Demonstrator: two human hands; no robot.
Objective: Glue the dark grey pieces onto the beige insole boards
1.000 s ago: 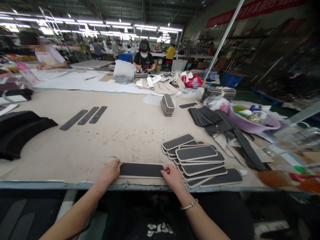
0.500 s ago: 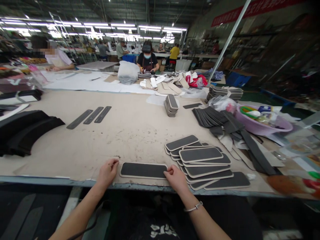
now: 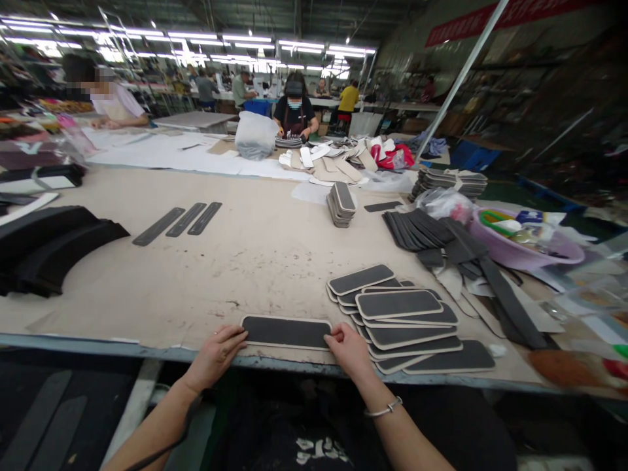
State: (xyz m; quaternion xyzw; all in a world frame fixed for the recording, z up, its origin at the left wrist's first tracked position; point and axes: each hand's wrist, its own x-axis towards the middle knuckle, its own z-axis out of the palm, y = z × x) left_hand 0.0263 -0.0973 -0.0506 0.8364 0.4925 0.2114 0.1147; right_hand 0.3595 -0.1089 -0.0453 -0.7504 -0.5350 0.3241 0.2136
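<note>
A long dark panel with a pale rim lies flat near the table's front edge. My left hand touches its left end, fingers close together over the corner. At the right end, my right hand pinches the rim between thumb and fingers. Just beyond that hand lies a loose pile of similar rimmed panels. A small upright stack of rimmed pieces stands farther back on the table.
Three narrow dark strips and thick black curved pieces lie to the left. Dark pieces and a purple basin are at the right. Across the table, a person handles a stack.
My left hand has moved right onto the panel's left end, from beside it. My right hand keeps its pinch. The view has shifted slightly.
</note>
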